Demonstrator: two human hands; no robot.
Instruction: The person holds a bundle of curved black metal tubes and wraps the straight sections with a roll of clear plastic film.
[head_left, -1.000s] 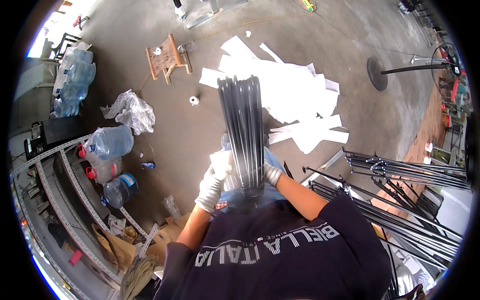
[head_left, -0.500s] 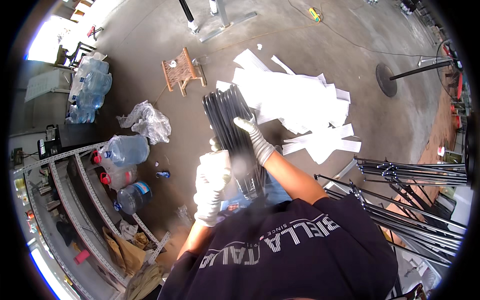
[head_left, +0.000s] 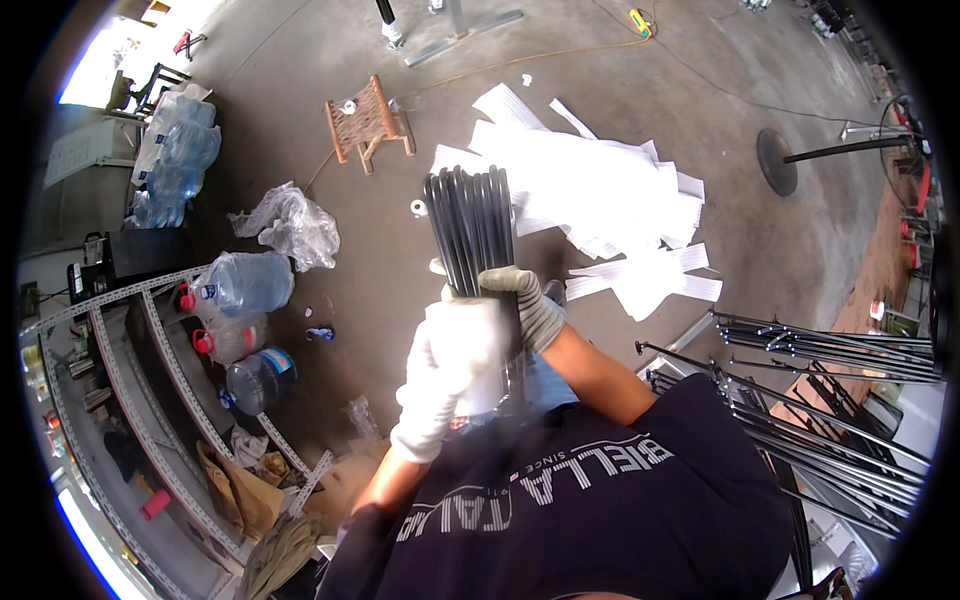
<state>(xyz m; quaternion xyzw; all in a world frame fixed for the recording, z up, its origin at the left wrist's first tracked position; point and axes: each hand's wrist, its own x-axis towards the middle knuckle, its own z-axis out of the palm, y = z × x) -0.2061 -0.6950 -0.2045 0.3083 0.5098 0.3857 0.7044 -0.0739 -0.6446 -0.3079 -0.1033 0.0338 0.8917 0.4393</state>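
A bundle of black bent tubes (head_left: pixel 470 225) stands in front of my body, its looped ends pointing away from me. My right hand (head_left: pixel 525 300), in a pale knit glove, grips the bundle from the right, thumb across its front. Pale gloved fingertips show at the bundle's left edge; I cannot tell which hand they belong to. My left hand (head_left: pixel 432 370), in a white glove, is closed on a bright white piece (head_left: pixel 480 335) lying against the lower part of the tubes. Glare and blur hide that piece's exact kind and the left fingers.
White sheets (head_left: pixel 600 190) lie spread on the floor ahead. A woven stool (head_left: pixel 362 118) and crumpled clear plastic (head_left: pixel 300 235) are at left. Water jugs (head_left: pixel 250 283) rest by a metal rack (head_left: pixel 130 370). Black rods (head_left: pixel 840 440) extend at right, near a round-based stand (head_left: pixel 776 162).
The bundle has turned more upright and shifted slightly right. My left hand and the white piece have moved right across its lower part. My right hand has slid down the tubes.
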